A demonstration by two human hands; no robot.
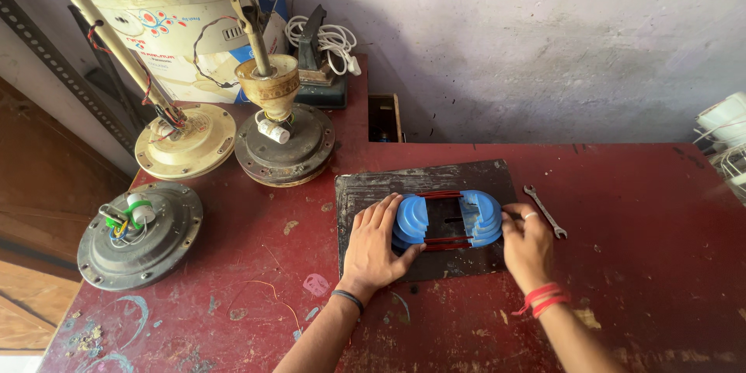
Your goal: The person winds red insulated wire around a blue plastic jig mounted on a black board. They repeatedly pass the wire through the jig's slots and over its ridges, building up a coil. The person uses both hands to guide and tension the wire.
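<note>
On the far left of the red tabletop (637, 264), well apart from both hands, lies a grey fan motor housing (140, 235) with green and white wiring on top; behind it stand a cream fan motor (185, 141) and a dark, rusty fan motor (284, 144), each on its downrod. Nearer in, the left hand (378, 245) lies flat on a dark mat (423, 180), its fingers spread and pressed against the left blue stepped former (411, 220), thumb tucked below. Red coil wire (440, 195) runs between that piece and the right blue stepped former (482, 217), which the right hand (527, 243) steadies from the outside, its grip curled loosely against it. The step in hand looks like seating or squeezing the wound coil on its formers; the next move likely calls for even pressure from both sides. Just right of the right hand lies a small spanner (545, 210).
</note>
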